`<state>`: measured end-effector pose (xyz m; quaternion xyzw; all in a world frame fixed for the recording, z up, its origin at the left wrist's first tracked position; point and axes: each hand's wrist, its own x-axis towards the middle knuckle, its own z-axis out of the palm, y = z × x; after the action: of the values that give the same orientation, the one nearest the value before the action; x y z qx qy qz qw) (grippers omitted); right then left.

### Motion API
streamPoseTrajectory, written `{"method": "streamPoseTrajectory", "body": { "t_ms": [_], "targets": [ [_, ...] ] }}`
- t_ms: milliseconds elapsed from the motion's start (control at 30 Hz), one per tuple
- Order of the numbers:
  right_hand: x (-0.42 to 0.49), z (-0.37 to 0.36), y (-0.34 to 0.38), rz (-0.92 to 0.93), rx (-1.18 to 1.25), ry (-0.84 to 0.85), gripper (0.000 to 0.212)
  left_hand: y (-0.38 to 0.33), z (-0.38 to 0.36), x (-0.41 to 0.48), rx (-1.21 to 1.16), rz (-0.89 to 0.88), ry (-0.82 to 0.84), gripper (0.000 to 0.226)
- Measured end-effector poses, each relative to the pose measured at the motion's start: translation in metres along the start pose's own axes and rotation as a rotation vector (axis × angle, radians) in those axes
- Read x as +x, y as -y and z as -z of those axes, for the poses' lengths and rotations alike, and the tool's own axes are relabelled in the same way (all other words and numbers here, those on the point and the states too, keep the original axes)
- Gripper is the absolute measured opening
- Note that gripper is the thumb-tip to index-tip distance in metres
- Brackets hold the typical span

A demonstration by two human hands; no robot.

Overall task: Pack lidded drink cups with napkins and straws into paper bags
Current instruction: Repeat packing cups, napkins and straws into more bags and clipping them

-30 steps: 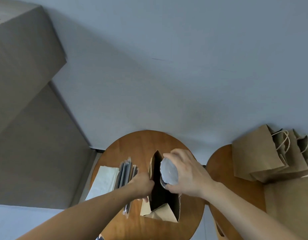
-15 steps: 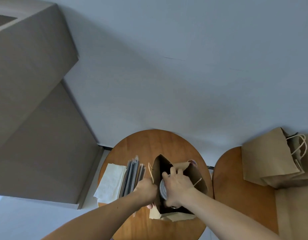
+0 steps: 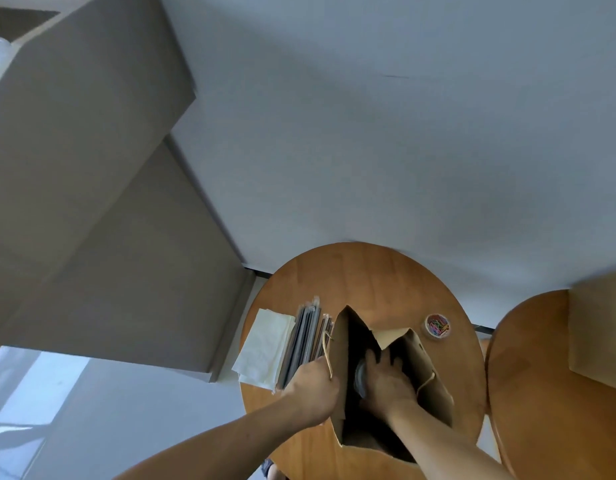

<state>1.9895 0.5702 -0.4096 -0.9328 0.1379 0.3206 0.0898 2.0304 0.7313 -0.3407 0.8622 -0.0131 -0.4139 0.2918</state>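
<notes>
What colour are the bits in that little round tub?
Many colours: pink, green, yellow, blue. The head view shows the tub.

Just one cam, head-worn, wide-angle: it's looking fwd and steeply down, sitting close over the near edge of the round table (image 3: 369,282), facing its far edge.

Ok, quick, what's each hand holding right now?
Left hand: grips the left rim of the paper bag, holding it open.
Right hand: inside the bag, wrapped round the lidded cup.
</notes>
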Motion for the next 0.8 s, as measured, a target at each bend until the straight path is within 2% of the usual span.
{"method": "streamPoseTrajectory", "body": {
  "t_ms": [133,200,400,500,567,667,733,800],
  "targets": [
    [0.008,-0.013,0.010,0.074,-0.037,-0.080,0.073,-0.006,0.001,-0.002,0.042,-0.062,0.013,0.015],
    [0.010,-0.014,0.012,0.079,-0.049,-0.090,0.073,-0.008,0.002,-0.004,0.076,-0.081,0.019,0.020],
    [0.008,-0.020,0.010,0.029,0.005,-0.021,0.092,-0.011,0.008,-0.005,0.112,-0.144,0.013,0.015],
    [0.003,-0.005,0.018,-0.024,0.026,0.027,0.087,-0.017,0.016,-0.009,0.147,-0.177,0.064,0.014],
    [-0.006,0.016,0.021,-0.025,0.015,0.063,0.076,-0.025,0.029,-0.013,0.161,-0.211,0.148,0.016],
    [-0.033,0.062,0.018,0.117,-0.145,0.123,0.038,-0.037,0.051,-0.019,0.266,-0.304,0.336,0.041],
    [-0.052,0.097,0.012,0.181,-0.207,0.129,0.011,-0.045,0.064,-0.021,0.348,-0.340,0.369,0.061],
    [-0.070,0.132,0.009,0.219,-0.172,0.112,0.024,-0.052,0.076,-0.020,0.416,-0.338,0.314,0.079]
  ]
}}
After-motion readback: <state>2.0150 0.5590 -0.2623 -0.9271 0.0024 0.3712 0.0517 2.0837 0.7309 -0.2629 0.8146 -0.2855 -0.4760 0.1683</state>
